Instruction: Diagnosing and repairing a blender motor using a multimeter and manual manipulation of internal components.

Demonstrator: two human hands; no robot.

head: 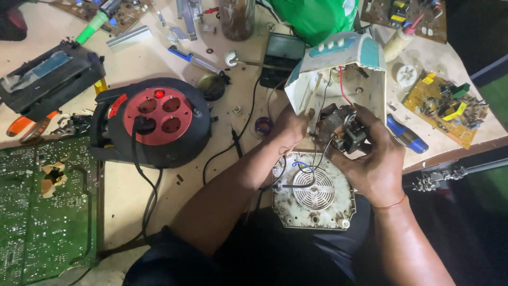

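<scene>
My right hand [377, 159] grips a small dark electric motor [338, 128] with copper windings, held just outside an opened white and teal appliance housing [365, 79]. My left hand [288, 130] holds the housing's lower left edge and touches the motor's side. Red, black and blue wires run from the housing and motor down to a dirty white base plate [312, 193] with a round vent grille, which rests on my lap.
A black and red cable reel with sockets [156, 116] stands at centre left. A green circuit board [42, 212] lies at lower left, a yellow board [444, 108] at right. Screwdrivers, a blue tool [405, 135], a jar and loose parts crowd the workbench's far side.
</scene>
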